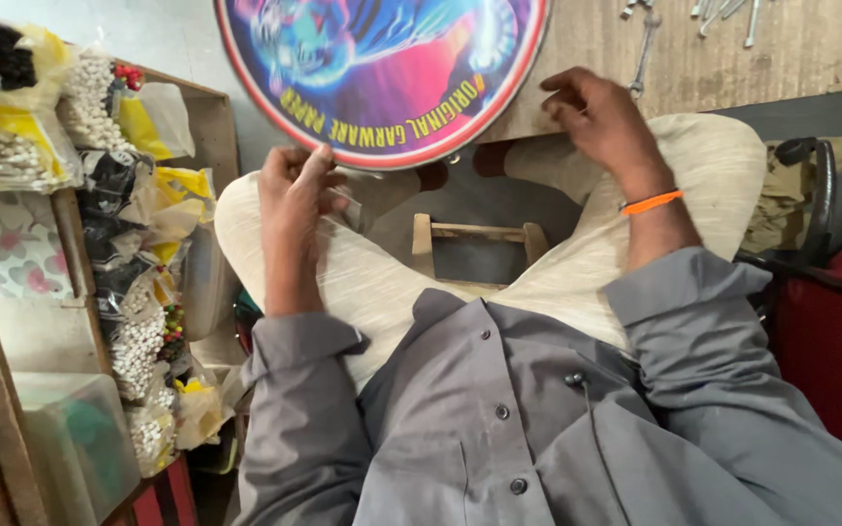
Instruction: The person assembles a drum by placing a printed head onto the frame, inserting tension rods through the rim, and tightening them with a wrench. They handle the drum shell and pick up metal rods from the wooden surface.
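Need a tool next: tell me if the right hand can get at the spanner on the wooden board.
Probably yes: the right hand rests at the disc's edge, and the spanner lies just beyond its fingers, nothing between.

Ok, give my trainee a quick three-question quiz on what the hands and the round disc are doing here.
1. True or false: the left hand touches the edge of the round disc.
2. Which wrist wears the orange band? A) left B) right
3. What lies on the wooden board past the disc?

Key: 1 true. 2 B. 3 metal wrenches.
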